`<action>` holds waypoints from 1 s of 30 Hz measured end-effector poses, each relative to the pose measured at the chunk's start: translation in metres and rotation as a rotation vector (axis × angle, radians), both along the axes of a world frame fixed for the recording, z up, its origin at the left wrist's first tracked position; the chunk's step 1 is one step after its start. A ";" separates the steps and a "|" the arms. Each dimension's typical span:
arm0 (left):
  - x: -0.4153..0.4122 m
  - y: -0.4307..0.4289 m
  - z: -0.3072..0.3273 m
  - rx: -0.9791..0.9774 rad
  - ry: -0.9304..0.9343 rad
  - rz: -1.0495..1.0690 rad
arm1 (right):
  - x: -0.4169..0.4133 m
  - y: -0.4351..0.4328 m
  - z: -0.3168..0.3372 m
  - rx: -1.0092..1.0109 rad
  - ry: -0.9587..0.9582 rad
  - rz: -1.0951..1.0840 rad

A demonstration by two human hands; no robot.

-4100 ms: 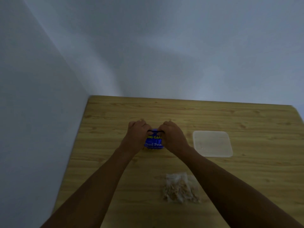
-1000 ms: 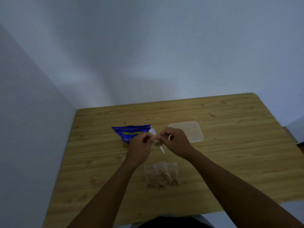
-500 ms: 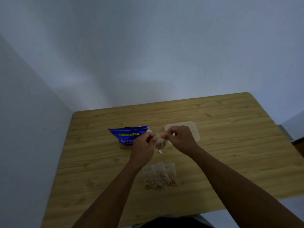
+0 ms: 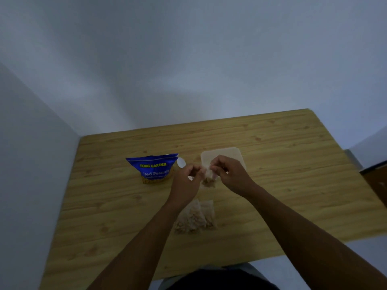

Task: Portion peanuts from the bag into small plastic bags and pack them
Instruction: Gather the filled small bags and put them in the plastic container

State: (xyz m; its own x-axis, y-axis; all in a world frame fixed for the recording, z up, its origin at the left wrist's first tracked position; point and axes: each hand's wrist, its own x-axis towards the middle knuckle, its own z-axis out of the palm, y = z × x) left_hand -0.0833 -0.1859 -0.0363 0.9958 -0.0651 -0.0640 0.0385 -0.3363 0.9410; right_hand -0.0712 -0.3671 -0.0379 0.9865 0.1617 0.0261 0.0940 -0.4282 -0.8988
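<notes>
Both hands pinch one small clear plastic bag (image 4: 208, 179) at frame centre. Left hand (image 4: 185, 183) has its fingertips closed on the bag's upper left edge, right hand (image 4: 232, 174) on the upper right edge. Fingers of both are curled in a narrow pinch. The bag hangs between and just below the two pinch points, raised off the light wooden table (image 4: 293, 168). Pale peanuts sit clumped in its lower part. Can't tell if the mouth is sealed, too blurred.

Blue foil peanut bag with yellow lettering (image 4: 154, 167) stands upright left of the left hand, near but not touching. White plastic spoon (image 4: 181, 162) lies between that bag and the left hand; only the bowl shows, the rest is hidden by the hand. Translucent rounded-square plastic lid (image 4: 232, 152) lies flat above the right hand in frame, partly covered by it. Filled small plastic bags (image 4: 195, 218) lie in an overlapping pile below centre, between the forearms. Count unclear.

Vs 4.1 s ago: both hands were on the blue bag's top; now it is released and sits off to the left. The spoon wasn't visible then.

Vs 0.5 s ago: same two-handed pinch on the same bag, hands in roughly the same spot, pile and lid unmoved.
</notes>
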 end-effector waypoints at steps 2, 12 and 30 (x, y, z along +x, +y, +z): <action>0.000 -0.007 -0.002 -0.006 -0.010 0.003 | -0.005 -0.006 -0.005 0.098 0.102 -0.014; -0.029 -0.010 -0.057 0.122 0.351 -0.014 | -0.041 -0.028 -0.071 -0.014 0.525 -0.217; -0.061 0.048 -0.113 0.511 0.288 0.077 | -0.056 0.020 -0.100 -0.583 0.031 -0.014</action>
State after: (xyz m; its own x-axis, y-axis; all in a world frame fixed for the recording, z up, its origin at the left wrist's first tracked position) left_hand -0.1448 -0.1377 -0.1496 0.9343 0.1166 -0.3368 0.3104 -0.7306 0.6082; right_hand -0.1274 -0.3468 -0.1383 0.9875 0.1280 -0.0919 0.0626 -0.8539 -0.5166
